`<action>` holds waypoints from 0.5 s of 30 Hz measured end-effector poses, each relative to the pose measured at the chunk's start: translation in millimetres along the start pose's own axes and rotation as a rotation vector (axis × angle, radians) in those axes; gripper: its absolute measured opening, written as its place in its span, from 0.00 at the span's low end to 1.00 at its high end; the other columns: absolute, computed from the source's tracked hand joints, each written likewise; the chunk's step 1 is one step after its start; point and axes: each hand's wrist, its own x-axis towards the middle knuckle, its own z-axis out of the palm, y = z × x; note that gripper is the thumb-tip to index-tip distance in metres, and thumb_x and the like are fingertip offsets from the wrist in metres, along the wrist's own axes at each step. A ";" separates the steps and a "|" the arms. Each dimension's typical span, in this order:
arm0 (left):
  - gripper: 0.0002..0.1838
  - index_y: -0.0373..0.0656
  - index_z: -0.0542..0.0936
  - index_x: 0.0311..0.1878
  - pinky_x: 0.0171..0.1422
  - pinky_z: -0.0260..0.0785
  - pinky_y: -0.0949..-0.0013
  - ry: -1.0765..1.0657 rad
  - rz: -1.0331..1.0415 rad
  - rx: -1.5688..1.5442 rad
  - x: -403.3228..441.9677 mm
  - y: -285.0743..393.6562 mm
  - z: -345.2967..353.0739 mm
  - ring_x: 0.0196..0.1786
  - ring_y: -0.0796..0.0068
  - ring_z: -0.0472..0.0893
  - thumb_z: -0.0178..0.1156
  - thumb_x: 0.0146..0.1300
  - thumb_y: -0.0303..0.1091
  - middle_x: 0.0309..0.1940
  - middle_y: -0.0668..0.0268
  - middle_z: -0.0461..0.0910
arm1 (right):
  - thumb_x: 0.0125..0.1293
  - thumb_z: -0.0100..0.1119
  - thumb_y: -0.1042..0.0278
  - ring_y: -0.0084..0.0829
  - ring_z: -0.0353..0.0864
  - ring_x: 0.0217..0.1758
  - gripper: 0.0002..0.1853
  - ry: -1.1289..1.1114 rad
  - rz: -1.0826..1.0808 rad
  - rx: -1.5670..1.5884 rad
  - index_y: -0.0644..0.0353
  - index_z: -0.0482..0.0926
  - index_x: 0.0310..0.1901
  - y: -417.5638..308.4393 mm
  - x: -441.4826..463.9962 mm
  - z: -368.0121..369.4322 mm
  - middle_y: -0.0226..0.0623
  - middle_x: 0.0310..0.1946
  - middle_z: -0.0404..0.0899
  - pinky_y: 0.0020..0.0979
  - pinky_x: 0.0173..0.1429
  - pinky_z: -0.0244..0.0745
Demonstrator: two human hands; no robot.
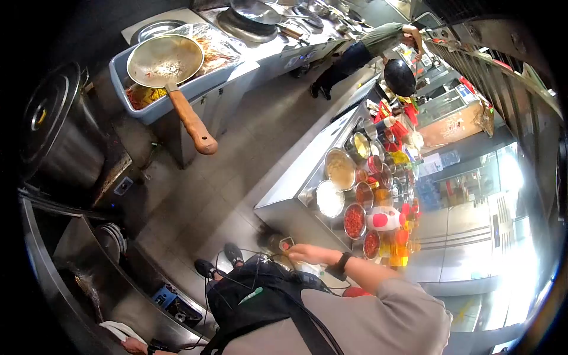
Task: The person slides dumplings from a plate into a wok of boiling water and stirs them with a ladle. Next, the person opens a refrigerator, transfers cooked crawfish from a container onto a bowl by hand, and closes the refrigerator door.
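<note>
At the bottom left, my left hand [135, 345] has its fingers round the edge of a white cloth [120, 330] on the metal counter; its fingers are partly hidden. My right hand [305, 253] hangs loosely beside the steel prep table, fingers stretched out, with no object visible in it. Black cables [257, 269] run beside it and across my dark apron [260, 307]. A wok with a wooden handle [192, 124] rests on a blue-grey bin [131, 106] at the upper left, away from both hands.
Bowls of red seasoning [355, 221], a white bowl [330, 198] and bottles stand on the steel table [284, 189]. A large lidded pot [77, 154] is on the left. Woks [254, 12] lie on the far counter. Another person [355, 56] stands across the aisle [207, 189].
</note>
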 end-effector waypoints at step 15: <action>0.26 0.33 0.69 0.63 0.68 0.54 0.54 -0.098 -0.092 -0.265 -35.0 -67.8 -44.7 0.64 0.53 0.67 0.48 0.68 0.43 0.62 0.50 0.69 | 0.72 0.48 0.57 0.40 0.74 0.57 0.21 0.001 -0.043 -0.070 0.66 0.74 0.55 -44.4 3.9 -28.3 0.48 0.52 0.77 0.34 0.61 0.66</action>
